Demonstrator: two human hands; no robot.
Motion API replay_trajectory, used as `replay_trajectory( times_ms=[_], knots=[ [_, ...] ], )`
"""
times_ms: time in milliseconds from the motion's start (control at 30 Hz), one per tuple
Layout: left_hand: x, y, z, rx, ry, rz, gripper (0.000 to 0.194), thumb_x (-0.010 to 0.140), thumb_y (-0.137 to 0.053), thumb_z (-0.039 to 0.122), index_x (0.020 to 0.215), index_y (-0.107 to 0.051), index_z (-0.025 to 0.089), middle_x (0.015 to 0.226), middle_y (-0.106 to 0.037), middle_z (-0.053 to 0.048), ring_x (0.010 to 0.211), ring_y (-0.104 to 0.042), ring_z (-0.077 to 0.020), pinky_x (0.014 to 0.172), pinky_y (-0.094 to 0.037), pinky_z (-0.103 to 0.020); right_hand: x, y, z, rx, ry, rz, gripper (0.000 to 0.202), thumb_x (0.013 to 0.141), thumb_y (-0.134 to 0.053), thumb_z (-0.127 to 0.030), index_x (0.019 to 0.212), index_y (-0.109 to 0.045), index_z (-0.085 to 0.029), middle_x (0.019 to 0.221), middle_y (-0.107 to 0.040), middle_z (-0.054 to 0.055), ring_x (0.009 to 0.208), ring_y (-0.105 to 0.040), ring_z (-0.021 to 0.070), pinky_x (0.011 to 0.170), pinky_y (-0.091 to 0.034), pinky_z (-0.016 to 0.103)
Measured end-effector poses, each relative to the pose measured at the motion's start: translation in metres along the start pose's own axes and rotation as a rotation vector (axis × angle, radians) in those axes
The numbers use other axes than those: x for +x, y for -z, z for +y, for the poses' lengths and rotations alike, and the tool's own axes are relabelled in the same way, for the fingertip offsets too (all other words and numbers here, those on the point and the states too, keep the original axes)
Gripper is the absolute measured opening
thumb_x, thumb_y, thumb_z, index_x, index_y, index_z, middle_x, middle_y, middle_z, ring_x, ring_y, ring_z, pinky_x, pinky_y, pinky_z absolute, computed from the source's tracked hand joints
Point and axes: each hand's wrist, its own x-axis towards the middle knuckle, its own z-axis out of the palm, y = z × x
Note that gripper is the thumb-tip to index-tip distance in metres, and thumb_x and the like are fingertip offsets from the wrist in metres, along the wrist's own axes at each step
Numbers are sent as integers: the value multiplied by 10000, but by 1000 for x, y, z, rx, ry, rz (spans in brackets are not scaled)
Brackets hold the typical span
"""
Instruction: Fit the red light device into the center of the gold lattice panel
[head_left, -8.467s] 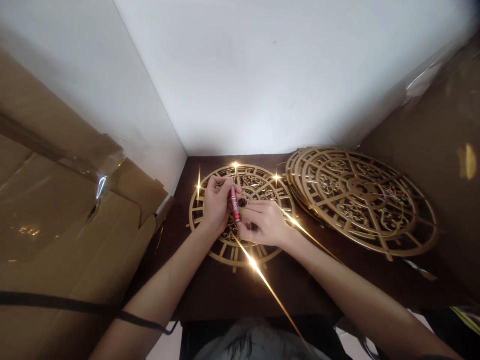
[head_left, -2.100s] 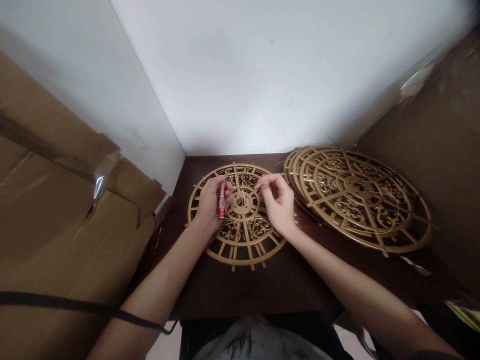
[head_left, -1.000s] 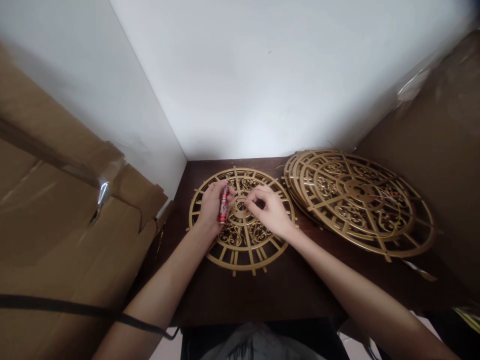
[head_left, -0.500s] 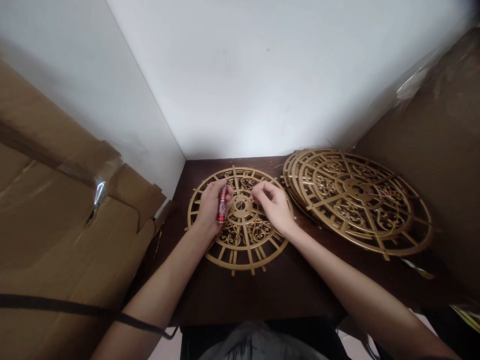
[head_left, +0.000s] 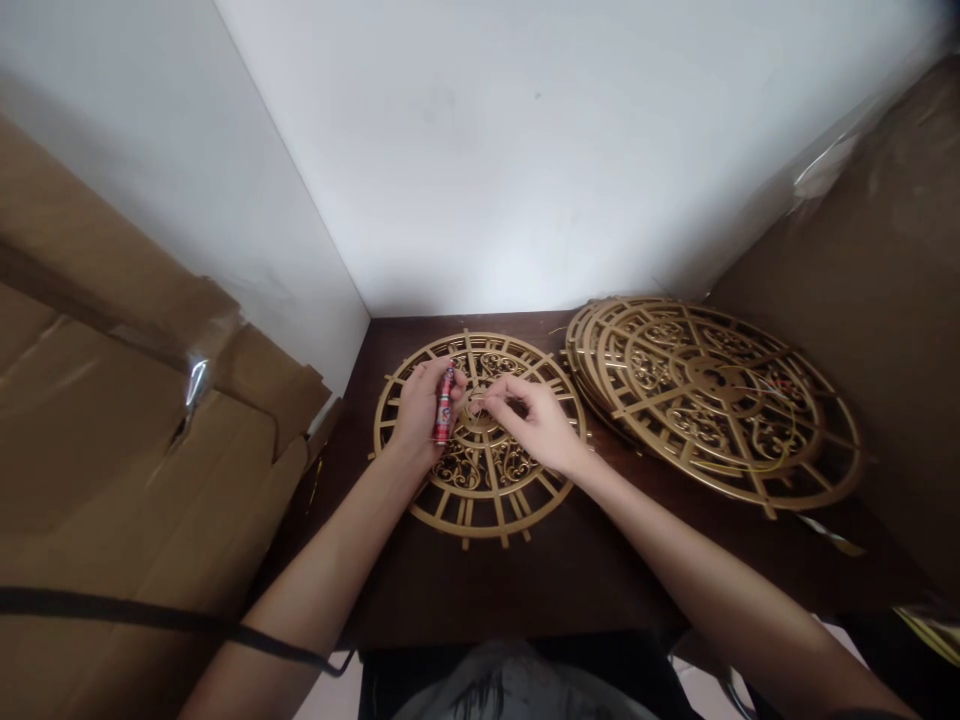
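Head cam: most of what I'm getting on my end is plain white wall [head_left: 465, 170], with a big taped-up cardboard piece [head_left: 127, 460] down the left side. Below that there's the dark brown table [head_left: 502, 595], its near edge by the person's lap.

Next size down, on the right of the table, I've got the stack of gold openwork discs [head_left: 694, 375], leaning over each other a bit, with a thin yellow wire looped on the top one. Just left of it, a single gold disc [head_left: 482, 440] lies flat under both hands, spokes, scrollwork and all.

The left hand [head_left: 420, 408] is over that disc's left half, fingers wrapped round a red tube [head_left: 444, 405], so that's a solid grasp. The tube's printed, tilted a little, and sits left of the hub. The right hand [head_left: 541, 425] is on the other side, thumb and index bunched near the hub. Something wire-thin shows by those fingertips, but honestly I can't tell if it's pinched or just close.
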Motion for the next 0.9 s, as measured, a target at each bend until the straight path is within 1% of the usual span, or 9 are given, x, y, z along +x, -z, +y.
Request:
replay_trajectory(
  times_ms=[167,300,500,600,667,767,900],
  knots=[
    [0,0,0,1,7,-14,169,734,-606,225,670,-471,147,528,-517,33,359,-401,-24,353,-297,-137,1,-1,2,-133,112,-19,145,909,-462,-235,865,-591,-187,859,-667,16,782,-620,141,744,-453,259],
    [0,0,0,-3,16,-1,157,752,-582,216,665,-471,148,523,-509,32,370,-412,-29,370,-323,-137,1,-1,3,-172,158,-33,145,924,-446,-234,893,-581,-194,933,-666,27,886,-628,155,810,-455,267],
    [0,0,0,23,22,-17,174,775,-552,224,636,-500,132,505,-499,22,356,-390,-25,348,-287,-135,1,-1,4,-206,126,-12,133,922,-449,-223,895,-577,-200,896,-677,27,886,-653,173,804,-477,281],
    [0,-1,1,-2,14,-24,155,766,-557,211,642,-509,132,511,-511,19,359,-393,-24,350,-289,-133,1,-2,5,-240,108,-17,126,920,-449,-215,887,-570,-197,921,-681,45,961,-650,196,847,-479,309],
    [0,-1,1,-10,8,-22,147,759,-565,209,648,-503,136,514,-517,21,360,-393,-23,351,-293,-130,1,-3,6,-261,112,-30,130,923,-441,-213,882,-563,-195,972,-680,66,1053,-625,212,880,-476,326],
    [-1,-2,1,-2,20,-11,148,758,-569,219,655,-500,139,514,-517,26,355,-390,-21,348,-295,-127,1,-5,10,-288,150,-48,149,933,-415,-217,886,-555,-194,1062,-667,96,1191,-548,226,941,-459,363],
    [-1,-2,1,-27,17,-8,122,760,-563,200,672,-509,135,533,-529,23,378,-413,-20,358,-308,-121,1,-5,12,-339,169,-25,161,933,-406,-226,896,-560,-192,1192,-630,123,1266,-481,239,1043,-385,440]
  ],
)
